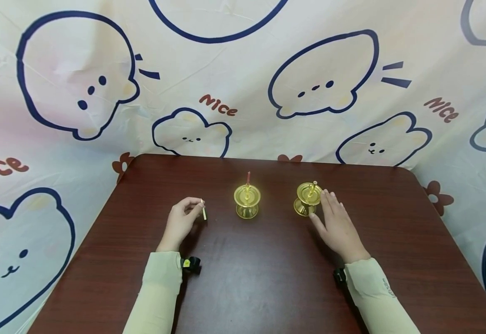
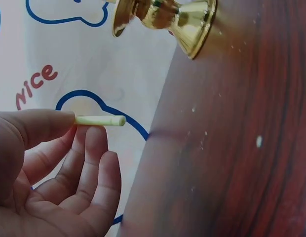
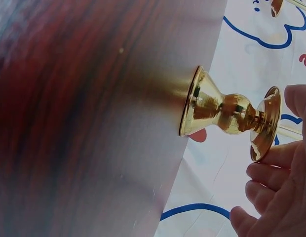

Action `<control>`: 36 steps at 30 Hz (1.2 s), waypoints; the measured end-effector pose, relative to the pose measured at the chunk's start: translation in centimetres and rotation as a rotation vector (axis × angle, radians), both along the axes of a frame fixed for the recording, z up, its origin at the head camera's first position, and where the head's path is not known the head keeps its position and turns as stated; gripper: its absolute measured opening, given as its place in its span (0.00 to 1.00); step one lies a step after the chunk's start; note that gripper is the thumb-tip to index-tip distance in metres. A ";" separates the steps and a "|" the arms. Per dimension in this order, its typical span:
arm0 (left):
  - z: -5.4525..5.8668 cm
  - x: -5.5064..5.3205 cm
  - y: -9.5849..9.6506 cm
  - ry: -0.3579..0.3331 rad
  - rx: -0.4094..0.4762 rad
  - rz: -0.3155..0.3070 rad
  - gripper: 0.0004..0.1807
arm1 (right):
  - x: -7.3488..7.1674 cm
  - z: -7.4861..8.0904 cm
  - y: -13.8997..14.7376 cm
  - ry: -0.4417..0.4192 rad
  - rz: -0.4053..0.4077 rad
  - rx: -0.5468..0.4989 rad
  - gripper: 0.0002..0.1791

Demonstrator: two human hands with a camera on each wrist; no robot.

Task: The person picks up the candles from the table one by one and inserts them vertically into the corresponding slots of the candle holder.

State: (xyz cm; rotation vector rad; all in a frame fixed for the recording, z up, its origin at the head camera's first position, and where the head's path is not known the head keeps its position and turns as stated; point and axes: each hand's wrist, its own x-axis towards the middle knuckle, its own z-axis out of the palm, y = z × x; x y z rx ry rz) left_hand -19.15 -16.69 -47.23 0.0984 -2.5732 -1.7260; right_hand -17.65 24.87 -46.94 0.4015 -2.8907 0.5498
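Pale stick, one end hidden in left-wrist view

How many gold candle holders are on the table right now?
2: the left holder, bearing a thin red candle, and the right holder, beside the right hand.

A short pale-yellow stick leans slightly, pinched in the left hand. A gold holder stands upright at the right hand.
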 end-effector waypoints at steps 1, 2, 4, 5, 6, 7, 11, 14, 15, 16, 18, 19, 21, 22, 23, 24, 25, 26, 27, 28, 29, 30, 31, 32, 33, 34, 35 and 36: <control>0.1 0.1 0.0 -0.001 0.011 -0.006 0.15 | 0.0 0.0 0.0 -0.001 0.002 -0.001 0.39; 0.2 0.1 0.1 -0.005 0.020 -0.012 0.15 | 0.0 0.0 0.0 -0.001 0.002 0.000 0.39; 0.4 0.2 0.2 -0.002 0.036 -0.031 0.16 | 0.0 0.0 0.0 -0.005 0.003 0.001 0.39; 0.4 0.2 0.2 0.002 0.044 -0.040 0.16 | 0.0 0.0 0.0 -0.006 0.003 0.002 0.39; 0.5 0.3 0.3 0.006 0.054 -0.047 0.16 | 0.0 0.0 0.0 -0.006 0.002 0.002 0.39; 0.6 0.3 0.3 0.012 0.063 -0.056 0.16 | 0.0 0.0 0.0 -0.007 0.002 0.002 0.39; 0.8 0.4 0.6 0.042 0.095 -0.083 0.13 | 0.0 0.0 0.0 -0.005 0.001 0.001 0.39; 1.0 0.5 0.9 0.056 0.116 -0.107 0.11 | 0.0 -0.1 0.1 -0.004 0.001 0.001 0.39; 1.1 0.5 1.1 0.058 0.121 -0.115 0.11 | -0.1 -0.1 0.1 -0.004 0.000 0.003 0.39; 1.2 0.6 1.2 0.057 0.126 -0.123 0.11 | -0.1 -0.1 0.1 -0.003 -0.001 0.002 0.39; 1.4 0.7 1.4 0.057 0.130 -0.135 0.11 | -0.1 -0.1 0.1 0.002 0.000 0.003 0.39; 1.5 0.7 1.4 0.056 0.129 -0.141 0.12 | -0.1 -0.1 0.1 0.004 0.000 0.004 0.39; 1.7 0.8 1.7 0.055 0.125 -0.147 0.12 | -0.1 -0.1 0.0 0.005 -0.001 0.004 0.39; 1.8 0.9 1.8 0.056 0.122 -0.152 0.13 | -0.1 0.0 0.0 0.007 -0.001 0.003 0.39; 2.0 1.0 1.9 0.057 0.119 -0.156 0.13 | -0.1 0.0 0.0 0.008 -0.002 0.002 0.39; 2.1 1.0 2.0 0.058 0.113 -0.161 0.14 | -0.1 0.0 0.0 0.006 -0.002 0.001 0.39; 2.2 1.1 2.0 0.060 0.109 -0.165 0.13 | -0.1 0.0 0.0 0.008 -0.003 0.000 0.39; 2.2 1.1 2.1 0.061 0.105 -0.169 0.13 | -0.1 0.0 0.0 0.007 -0.003 -0.002 0.39; 2.3 1.1 2.2 0.065 0.098 -0.172 0.13 | -0.1 0.0 0.0 0.006 -0.004 -0.002 0.39; 2.4 1.1 2.3 0.070 0.091 -0.174 0.13 | -0.1 0.0 0.0 0.007 -0.004 -0.003 0.39; 2.4 1.1 2.4 0.075 0.090 -0.176 0.12 | -0.1 0.0 0.0 0.008 -0.005 -0.003 0.39; 2.5 1.1 2.5 0.081 0.090 -0.178 0.12 | -0.1 0.0 0.0 0.008 -0.005 -0.003 0.39; 2.5 1.1 2.7 0.089 0.090 -0.180 0.11 | -0.1 0.0 0.0 0.008 -0.006 -0.003 0.38; 2.6 1.1 2.8 0.094 0.090 -0.180 0.11 | -0.1 0.0 0.0 0.005 -0.006 -0.002 0.39; 2.6 1.2 3.0 0.101 0.090 -0.180 0.10 | -0.1 0.0 0.0 0.003 -0.007 -0.003 0.38; 2.6 1.2 3.2 0.105 0.093 -0.181 0.10 | -0.1 0.0 0.0 0.003 -0.007 -0.002 0.38; 2.6 1.2 3.4 0.110 0.094 -0.187 0.10 | -0.1 0.0 0.0 0.001 -0.007 -0.001 0.38; 2.6 1.2 3.6 0.114 0.091 -0.191 0.10 | -0.1 0.1 0.1 -0.001 -0.008 0.000 0.38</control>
